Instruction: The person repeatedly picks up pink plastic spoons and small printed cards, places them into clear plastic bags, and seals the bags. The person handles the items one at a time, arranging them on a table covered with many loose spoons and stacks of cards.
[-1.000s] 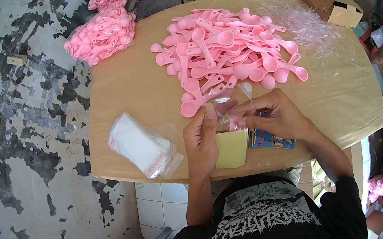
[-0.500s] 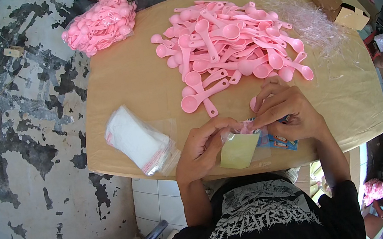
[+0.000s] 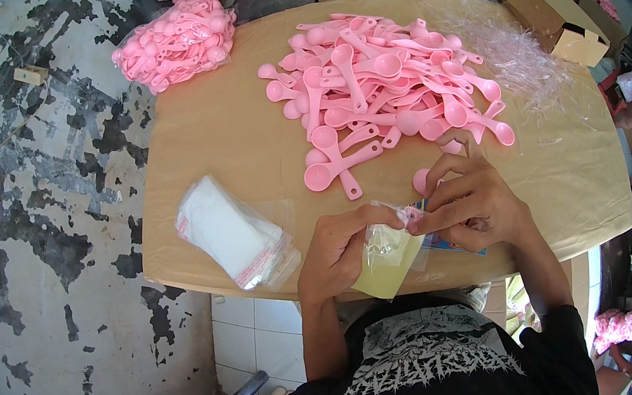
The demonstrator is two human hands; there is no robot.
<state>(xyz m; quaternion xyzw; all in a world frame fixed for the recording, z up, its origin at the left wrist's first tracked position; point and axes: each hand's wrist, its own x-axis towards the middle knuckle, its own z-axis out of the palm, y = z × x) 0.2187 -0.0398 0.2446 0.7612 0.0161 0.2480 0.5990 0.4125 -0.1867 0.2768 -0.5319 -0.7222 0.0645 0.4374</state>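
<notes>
Near the table's front edge, my left hand (image 3: 334, 255) pinches the side of a small clear plastic bag (image 3: 388, 236) with a yellow-green card (image 3: 385, 273) in it. The thumb and forefinger of my right hand (image 3: 474, 199) are closed on the bag's pink-edged top corner; its other fingers are curled. Partly beneath that hand lie blue printed cards (image 3: 456, 246). A pink measuring spoon (image 3: 421, 180) shows just beyond the right fingers, its rest hidden. Farther off rises a big heap of pink double-ended measuring spoons (image 3: 396, 77).
Left of my left hand lies a stack of clear bags (image 3: 227, 226). Bagged pink spoons (image 3: 177, 45) sit at the far left corner. Shredded clear plastic (image 3: 521, 47) and an open cardboard box (image 3: 548, 7) are at the far right. A peeling wall (image 3: 58, 258) borders the left.
The bag and card have tilted, the card's lower edge swinging down and left. Both hands have shifted slightly, and the bag's top is now gathered between them. The view has moved a little.
</notes>
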